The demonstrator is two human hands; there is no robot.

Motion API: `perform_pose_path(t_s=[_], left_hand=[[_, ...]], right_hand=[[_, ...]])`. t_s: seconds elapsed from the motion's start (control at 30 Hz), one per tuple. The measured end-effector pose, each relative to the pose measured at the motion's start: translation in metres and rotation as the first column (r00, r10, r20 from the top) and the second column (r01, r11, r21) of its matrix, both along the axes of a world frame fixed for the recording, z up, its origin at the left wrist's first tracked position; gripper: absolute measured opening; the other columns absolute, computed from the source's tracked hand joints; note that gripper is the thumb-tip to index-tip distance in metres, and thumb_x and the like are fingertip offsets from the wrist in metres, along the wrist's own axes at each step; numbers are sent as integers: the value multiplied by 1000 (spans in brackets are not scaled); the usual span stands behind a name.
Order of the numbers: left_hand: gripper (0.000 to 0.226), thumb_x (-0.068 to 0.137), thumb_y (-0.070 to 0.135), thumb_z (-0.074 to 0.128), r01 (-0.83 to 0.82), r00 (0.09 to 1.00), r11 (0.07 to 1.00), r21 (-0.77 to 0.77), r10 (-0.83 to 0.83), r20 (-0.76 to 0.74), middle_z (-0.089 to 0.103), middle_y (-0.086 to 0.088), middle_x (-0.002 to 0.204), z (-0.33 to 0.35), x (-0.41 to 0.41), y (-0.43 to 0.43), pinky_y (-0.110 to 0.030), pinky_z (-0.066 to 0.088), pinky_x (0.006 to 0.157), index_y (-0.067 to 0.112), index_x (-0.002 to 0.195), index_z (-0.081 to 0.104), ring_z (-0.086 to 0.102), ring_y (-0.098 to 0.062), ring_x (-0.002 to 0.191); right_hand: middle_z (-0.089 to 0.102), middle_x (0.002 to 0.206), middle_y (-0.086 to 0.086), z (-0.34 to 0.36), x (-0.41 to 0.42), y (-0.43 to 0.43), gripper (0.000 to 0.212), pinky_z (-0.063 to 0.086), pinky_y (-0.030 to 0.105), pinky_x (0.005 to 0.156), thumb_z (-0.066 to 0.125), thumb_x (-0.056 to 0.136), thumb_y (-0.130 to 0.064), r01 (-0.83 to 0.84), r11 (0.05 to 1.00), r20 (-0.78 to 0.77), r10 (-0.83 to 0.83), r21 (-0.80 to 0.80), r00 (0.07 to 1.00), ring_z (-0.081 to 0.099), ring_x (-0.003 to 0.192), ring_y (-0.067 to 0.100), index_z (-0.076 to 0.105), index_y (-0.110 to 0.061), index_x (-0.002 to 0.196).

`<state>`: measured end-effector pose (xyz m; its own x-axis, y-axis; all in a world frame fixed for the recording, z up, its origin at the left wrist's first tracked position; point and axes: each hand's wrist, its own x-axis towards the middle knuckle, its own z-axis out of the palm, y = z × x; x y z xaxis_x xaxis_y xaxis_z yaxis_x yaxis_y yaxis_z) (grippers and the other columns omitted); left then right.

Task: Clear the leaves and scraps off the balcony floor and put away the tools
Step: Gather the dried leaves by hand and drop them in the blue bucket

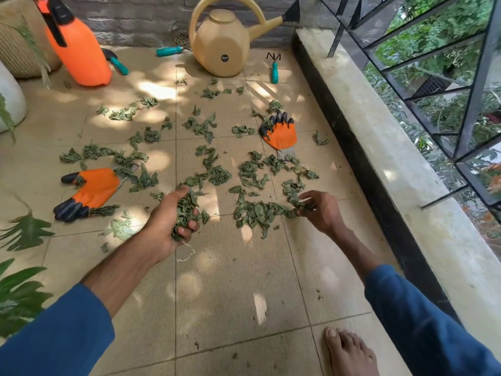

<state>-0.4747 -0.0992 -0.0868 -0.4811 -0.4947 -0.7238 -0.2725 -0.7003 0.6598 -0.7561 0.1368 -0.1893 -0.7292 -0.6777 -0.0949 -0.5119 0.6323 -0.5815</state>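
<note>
1. Head camera, looking down at both hands over the tiled floor point(230, 280). The left hand point(165, 221) has its fingers curled round a fat clump of leaves point(187, 210), and a bit of white string point(187, 253) dangles just under it.
2. The right hand point(320, 210) is pinching a few leaves between thumb and fingertips, right at the end of a leaf pile point(254, 213) that lies on the floor between the two hands.
3. Beyond both hands the scattered leaves point(206, 126) are all over the tiles in little bunches.
4. Just left of the left hand there's an orange glove point(95, 188) with black claw tips, and some leaves are touching it. A second glove point(282, 134) lies well beyond the right hand, close to the ledge point(379, 147).
5. Way past the hands is a beige watering can point(222, 47), with a small rake point(275, 70) just to its right. An orange sprayer point(78, 55) stands far off beyond the left hand. Between sprayer and can lie a teal-handled tool point(169, 51) and another teal handle point(119, 65).
6. The ledge runs along to the right of the right hand, with a black railing point(406, 66) above it. A bare foot point(349, 351) sits nearer the camera than the right hand. Both arms have blue sleeves point(54, 335).
</note>
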Motion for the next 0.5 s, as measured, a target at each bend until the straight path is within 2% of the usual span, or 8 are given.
perform_pose_path(t_s=[0.1, 0.2, 0.3, 0.43, 0.5], left_hand=[[24, 97, 42, 60, 3, 1000, 1000, 12, -3, -23, 55, 0, 65, -1, -1, 1, -13, 25, 29, 20, 105, 53, 44, -12, 41], [26, 96, 43, 61, 6, 1000, 1000, 11, -6, -27, 56, 0, 66, -1, 1, 0, -14, 25, 29, 20, 107, 54, 44, -12, 42], [30, 95, 45, 62, 12, 999, 1000, 11, -11, -32, 57, -1, 67, -2, 4, -2, -14, 25, 29, 20, 111, 55, 44, -12, 42], [31, 95, 45, 61, 13, 999, 1000, 25, -12, -40, 55, 0, 67, -1, 6, -5, -14, 24, 28, 20, 111, 54, 44, -11, 41], [29, 96, 45, 60, 15, 999, 999, 30, -14, -43, 54, 1, 65, 2, 5, -5, -13, 23, 28, 20, 110, 53, 43, -10, 40]], right_hand=[[74, 97, 1, 2, 6, -15, 23, 58, 19, 70, 81, 80, -7, -92, 995, -26, 93, 38, 995, 70, 80, 9, 75, -12, 101], [71, 105, 2, -1, 8, -25, 22, 59, 22, 76, 82, 78, -5, -124, 988, -10, 125, 95, 992, 68, 90, 13, 75, -9, 99], [63, 107, -1, -8, 15, -29, 17, 51, 11, 68, 80, 79, -5, -163, 975, -44, 171, 152, 984, 62, 94, 11, 72, -14, 91], [67, 100, 7, -19, 36, -30, 5, 55, 20, 65, 68, 91, -6, -138, 977, -106, 157, 166, 982, 67, 80, 14, 67, -7, 96], [70, 97, 7, -21, 43, -30, 7, 53, 20, 61, 65, 95, -11, -91, 981, -135, 114, 170, 984, 65, 73, 12, 68, -6, 100]])
